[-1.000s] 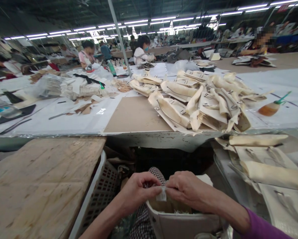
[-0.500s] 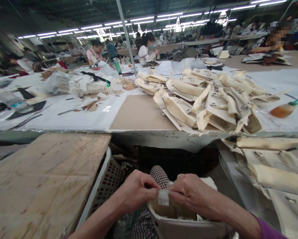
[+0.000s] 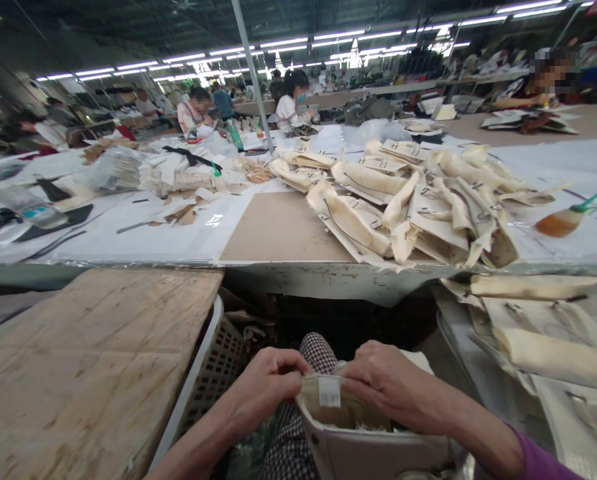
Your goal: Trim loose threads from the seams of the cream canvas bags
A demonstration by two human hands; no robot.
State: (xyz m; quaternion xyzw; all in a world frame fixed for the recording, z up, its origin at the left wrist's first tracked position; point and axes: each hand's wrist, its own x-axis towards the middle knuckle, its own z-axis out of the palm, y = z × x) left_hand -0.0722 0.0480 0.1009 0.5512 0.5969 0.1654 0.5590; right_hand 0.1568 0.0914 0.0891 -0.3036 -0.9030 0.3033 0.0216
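Observation:
On my lap rests a cream-coloured bag (image 3: 378,453), its top open toward me and loose whitish fibres showing inside. A small white label (image 3: 329,391) hangs on the inner side of its far rim. My left hand (image 3: 273,377) pinches that rim just left of the label, thumb and forefinger together. To the label's right, my right hand (image 3: 383,377) is closed over the same rim, with its fingers partly hidden behind the bag. Checked trousers (image 3: 291,443) show beneath the bag.
Cream bag pieces (image 3: 408,200) lie heaped on the worktable (image 3: 273,227) ahead, beside a bottle of amber liquid (image 3: 561,220). More pieces (image 3: 543,333) are stacked at right. At left are a stained board (image 3: 93,360) and a plastic basket (image 3: 218,353). Several people work farther back.
My left hand has shifted slightly left, away from the label, which now hangs flatter and more exposed. The bag's opening faces me a little more, and its front shows more.

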